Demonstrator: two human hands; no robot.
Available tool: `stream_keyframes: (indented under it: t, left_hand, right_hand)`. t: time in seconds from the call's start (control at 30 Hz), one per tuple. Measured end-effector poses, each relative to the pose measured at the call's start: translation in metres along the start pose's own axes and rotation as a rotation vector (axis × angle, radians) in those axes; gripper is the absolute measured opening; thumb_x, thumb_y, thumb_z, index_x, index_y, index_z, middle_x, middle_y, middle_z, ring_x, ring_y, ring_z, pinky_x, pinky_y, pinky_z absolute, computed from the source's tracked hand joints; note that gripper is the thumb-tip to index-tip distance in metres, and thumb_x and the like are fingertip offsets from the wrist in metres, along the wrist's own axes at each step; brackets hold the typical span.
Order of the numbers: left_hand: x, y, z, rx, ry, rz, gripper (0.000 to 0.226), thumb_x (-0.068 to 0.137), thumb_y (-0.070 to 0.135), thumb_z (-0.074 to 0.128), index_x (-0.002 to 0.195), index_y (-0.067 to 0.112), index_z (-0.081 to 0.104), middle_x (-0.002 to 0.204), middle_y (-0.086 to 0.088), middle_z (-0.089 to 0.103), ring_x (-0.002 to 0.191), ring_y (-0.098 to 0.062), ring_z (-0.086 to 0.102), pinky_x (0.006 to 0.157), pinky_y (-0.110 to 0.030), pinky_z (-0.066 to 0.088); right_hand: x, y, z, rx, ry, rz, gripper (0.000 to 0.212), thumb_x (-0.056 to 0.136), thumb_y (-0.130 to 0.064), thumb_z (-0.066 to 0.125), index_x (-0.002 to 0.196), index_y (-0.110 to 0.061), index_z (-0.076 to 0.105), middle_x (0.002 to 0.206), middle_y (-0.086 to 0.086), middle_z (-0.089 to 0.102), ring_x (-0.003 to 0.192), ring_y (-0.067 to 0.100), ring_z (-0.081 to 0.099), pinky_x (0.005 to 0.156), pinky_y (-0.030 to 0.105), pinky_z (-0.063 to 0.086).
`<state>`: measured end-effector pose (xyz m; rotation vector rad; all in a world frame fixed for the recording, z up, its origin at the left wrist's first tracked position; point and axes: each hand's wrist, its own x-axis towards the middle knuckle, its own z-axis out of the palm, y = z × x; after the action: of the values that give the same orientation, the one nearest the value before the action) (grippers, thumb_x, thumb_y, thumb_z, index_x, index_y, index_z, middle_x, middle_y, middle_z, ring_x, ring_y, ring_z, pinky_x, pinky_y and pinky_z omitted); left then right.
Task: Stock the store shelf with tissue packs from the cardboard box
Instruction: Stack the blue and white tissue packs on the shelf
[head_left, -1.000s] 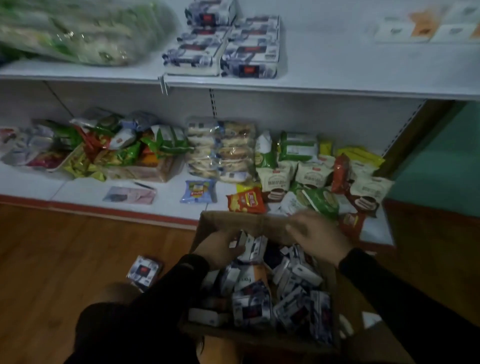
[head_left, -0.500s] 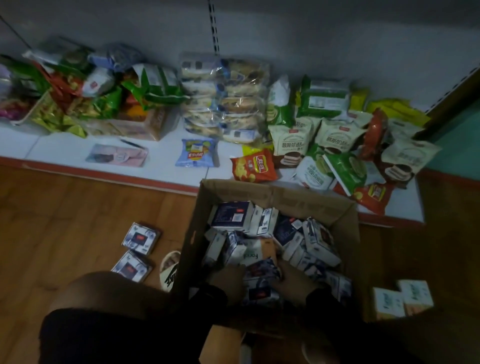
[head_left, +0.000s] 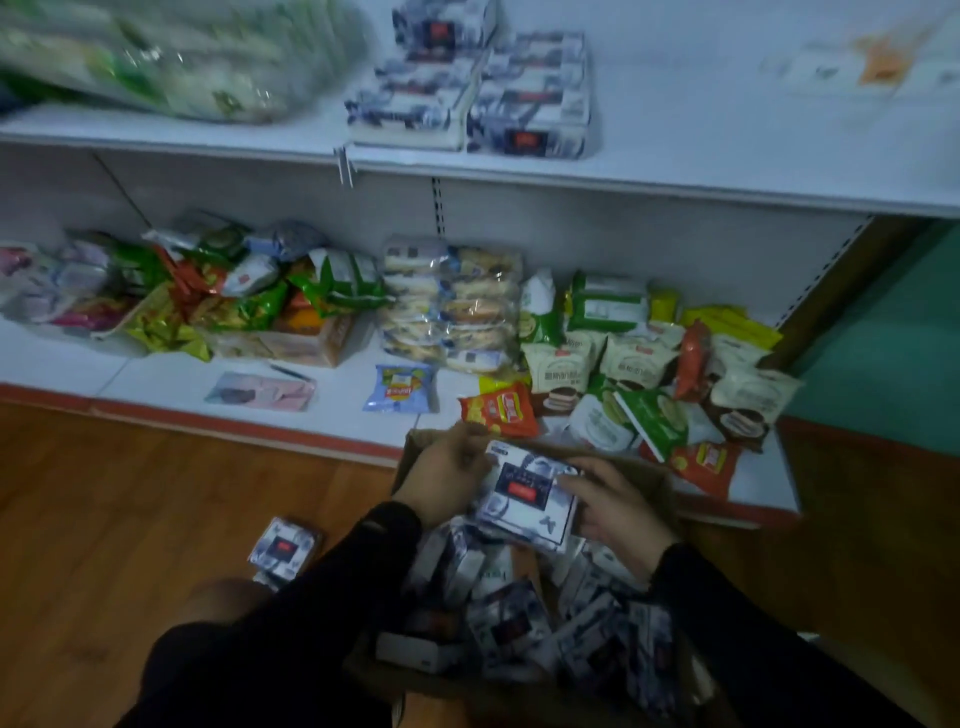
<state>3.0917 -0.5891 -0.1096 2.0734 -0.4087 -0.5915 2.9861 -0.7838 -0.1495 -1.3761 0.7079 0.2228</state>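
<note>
A blue-and-white tissue pack (head_left: 527, 493) with a dark label is held above the cardboard box (head_left: 657, 480). My left hand (head_left: 447, 478) grips its left edge and my right hand (head_left: 615, 506) grips its right side. Inside the box lie several more tissue packs (head_left: 514, 623) in a loose heap. On the upper white shelf (head_left: 675, 171) stand stacked tissue packs (head_left: 472, 88) in two rows near the front edge. My dark sleeves cover the box's near side.
The lower shelf (head_left: 322, 410) carries snack bags, biscuit packs (head_left: 452, 306) and a flat pink packet (head_left: 262, 392). A large green-printed plastic bag (head_left: 171, 52) lies at the upper shelf's left. A loose tissue pack (head_left: 283, 548) lies on the wooden floor left of the box.
My hands were low in the box half a second ago; now they have risen with one tissue pack held between them. The view has tilted up, showing the upper shelf again.
</note>
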Motion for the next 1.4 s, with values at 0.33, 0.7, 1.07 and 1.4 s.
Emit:
stream_keyframes:
  t: [0.33, 0.7, 1.07, 1.4]
  left_hand:
    - [-0.009, 0.119, -0.057, 0.847, 0.113, 0.850, 0.061, 0.084, 0.045, 0.058, 0.139, 0.022, 0.047, 0.144, -0.007, 0.045, 0.132, -0.028, 0.037, 0.107, -0.042, 0.037]
    - [0.006, 0.225, -0.122, 0.752, 0.371, 1.003, 0.050, 0.096, 0.038, 0.040, 0.143, 0.020, 0.043, 0.141, -0.003, 0.050, 0.128, -0.021, 0.042, 0.106, -0.032, 0.034]
    - [0.174, 0.305, -0.167, 0.853, 0.420, 0.826, 0.045, 0.095, 0.026, 0.054, 0.139, 0.016, 0.048, 0.137, -0.008, 0.054, 0.125, -0.029, 0.046, 0.104, -0.044, 0.040]
    - [0.267, 0.321, -0.143, 0.999, 0.435, 0.494, 0.053, 0.091, 0.025, 0.048, 0.142, 0.018, 0.038, 0.147, -0.009, 0.038, 0.136, -0.031, 0.031, 0.113, -0.049, 0.026]
  right_hand:
    - [-0.050, -0.154, 0.002, 0.286, 0.077, -0.315, 0.026, 0.093, -0.021, 0.062, 0.113, -0.004, 0.061, 0.097, 0.013, 0.070, 0.081, 0.026, 0.069, 0.066, 0.037, 0.056]
    - [-0.086, -0.271, -0.019, -0.029, 0.161, -0.621, 0.038, 0.098, -0.043, 0.051, 0.108, -0.007, 0.061, 0.100, 0.016, 0.069, 0.085, 0.027, 0.069, 0.070, 0.035, 0.057]
    - [0.006, -0.330, -0.104, -1.253, 0.570, -0.472, 0.075, 0.092, -0.070, 0.023, 0.154, -0.029, 0.020, 0.163, 0.007, 0.013, 0.149, 0.027, 0.012, 0.121, 0.042, 0.013]
    - [0.021, -0.322, -0.104, -1.296, 0.573, -0.388, 0.079, 0.086, -0.080, 0.015, 0.154, -0.039, 0.011, 0.164, -0.002, 0.002, 0.150, 0.022, 0.002, 0.121, 0.044, 0.002]
